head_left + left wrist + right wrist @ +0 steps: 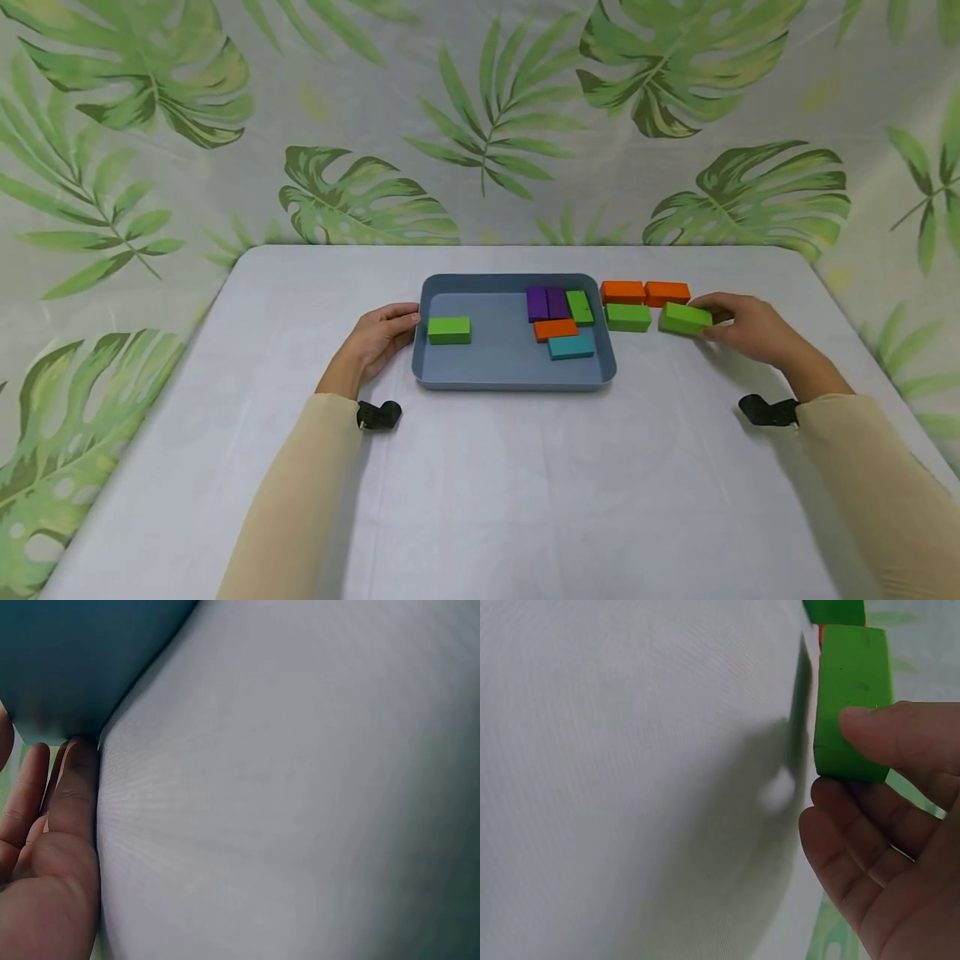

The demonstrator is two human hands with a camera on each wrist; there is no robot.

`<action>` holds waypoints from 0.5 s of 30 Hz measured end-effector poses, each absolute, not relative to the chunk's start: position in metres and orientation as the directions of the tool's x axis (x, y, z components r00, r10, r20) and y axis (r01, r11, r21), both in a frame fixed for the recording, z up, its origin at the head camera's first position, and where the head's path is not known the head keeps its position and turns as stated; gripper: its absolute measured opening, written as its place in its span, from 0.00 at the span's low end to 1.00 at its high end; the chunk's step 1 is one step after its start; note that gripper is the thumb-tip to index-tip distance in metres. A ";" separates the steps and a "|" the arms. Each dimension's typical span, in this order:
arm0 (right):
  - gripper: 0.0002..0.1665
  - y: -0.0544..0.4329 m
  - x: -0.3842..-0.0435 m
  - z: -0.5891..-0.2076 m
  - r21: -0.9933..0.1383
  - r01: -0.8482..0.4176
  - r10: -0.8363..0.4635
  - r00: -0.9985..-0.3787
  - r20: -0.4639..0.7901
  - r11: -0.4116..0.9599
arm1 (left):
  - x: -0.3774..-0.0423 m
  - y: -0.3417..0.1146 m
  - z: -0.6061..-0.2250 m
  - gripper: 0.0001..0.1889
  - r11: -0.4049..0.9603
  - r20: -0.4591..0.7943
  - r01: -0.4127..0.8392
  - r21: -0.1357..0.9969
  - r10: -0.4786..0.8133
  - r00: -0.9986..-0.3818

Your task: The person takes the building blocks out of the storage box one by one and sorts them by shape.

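Note:
My right hand [746,329] pinches a green block [685,319] by its right end. In the right wrist view the thumb lies on the face of this block [853,682], with the other fingers below, and its shadow falls on the cloth beside it. A blue-grey tray [487,375] lies at the middle of the table. Beside its left end is my left hand [381,340], fingers fairly straight, fingertips at the tray's wall. Another green block [628,317] and two orange blocks, one nearer the tray [622,292] and one farther right [667,294], lie right of the tray.
Inside the tray, a green block [449,331] lies at the left. Grouped at the right are two purple blocks [547,304], a green one [579,307], an orange one [556,331] and a teal one [570,347]. White cloth covers the table [480,483]; a leaf-patterned curtain hangs behind.

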State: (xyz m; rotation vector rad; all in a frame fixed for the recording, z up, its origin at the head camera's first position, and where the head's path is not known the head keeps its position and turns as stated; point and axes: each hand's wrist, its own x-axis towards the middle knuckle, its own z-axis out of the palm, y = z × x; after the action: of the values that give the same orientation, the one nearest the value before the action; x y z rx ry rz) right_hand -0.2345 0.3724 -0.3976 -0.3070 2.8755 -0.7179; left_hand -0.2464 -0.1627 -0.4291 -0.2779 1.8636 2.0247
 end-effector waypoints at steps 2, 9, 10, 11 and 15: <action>0.27 0.370 -0.236 -0.399 -0.470 -0.152 -0.233 -0.965 -0.120 0.870 | -0.247 -0.163 -0.429 0.25 -0.053 -0.390 -0.400 0.915 0.140 -0.910; 0.29 0.365 -0.239 -0.402 -0.460 -0.136 -0.230 -0.960 -0.156 0.878 | -0.247 -0.163 -0.429 0.25 -0.062 -0.392 -0.403 0.913 0.135 -0.910; 0.29 0.364 -0.239 -0.402 -0.459 -0.133 -0.227 -0.961 -0.156 0.879 | -0.246 -0.162 -0.429 0.25 -0.064 -0.393 -0.404 0.913 0.135 -0.910; 0.29 0.363 -0.239 -0.402 -0.459 -0.130 -0.225 -0.962 -0.158 0.879 | -0.246 -0.162 -0.429 0.24 -0.065 -0.394 -0.405 0.912 0.136 -0.909; 0.29 0.362 -0.239 -0.403 -0.456 -0.121 -0.215 -0.963 -0.160 0.882 | -0.246 -0.163 -0.428 0.25 -0.064 -0.395 -0.406 0.912 0.138 -0.908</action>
State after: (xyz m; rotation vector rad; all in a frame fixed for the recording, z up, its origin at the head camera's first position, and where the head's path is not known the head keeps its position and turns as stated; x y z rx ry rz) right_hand -0.2391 0.3616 -0.4029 -0.2572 2.8452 -0.6703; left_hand -0.2459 -0.1625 -0.4279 -0.2864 1.8500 2.0322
